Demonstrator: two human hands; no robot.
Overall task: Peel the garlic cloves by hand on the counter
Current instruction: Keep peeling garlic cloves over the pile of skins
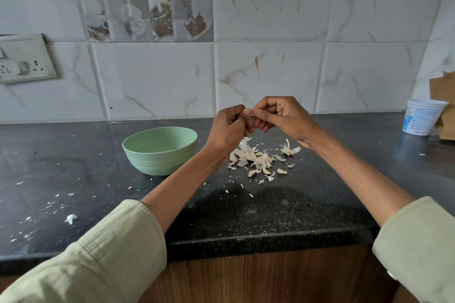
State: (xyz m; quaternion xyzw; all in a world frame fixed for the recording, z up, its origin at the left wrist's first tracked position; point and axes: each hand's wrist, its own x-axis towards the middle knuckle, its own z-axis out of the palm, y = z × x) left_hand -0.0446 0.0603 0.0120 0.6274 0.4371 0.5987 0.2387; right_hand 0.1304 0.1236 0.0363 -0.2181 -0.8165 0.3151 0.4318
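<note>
My left hand (230,125) and my right hand (280,115) are raised together above the black counter (270,214), fingertips touching. Both are curled around something small that the fingers hide; I take it for a garlic clove but cannot see it. Under the hands lies a heap of pale garlic skins and clove pieces (256,157). A separate clump of skin (290,149) lies to its right. A light green bowl (160,150) stands to the left of the heap, and its visible inside looks empty.
A white plastic cup (422,117) stands at the far right of the counter beside brown cardboard (444,106). A switch and socket plate (23,59) hangs on the tiled wall at left. Skin flakes (71,218) are scattered over the left of the counter. The counter's front edge runs near me.
</note>
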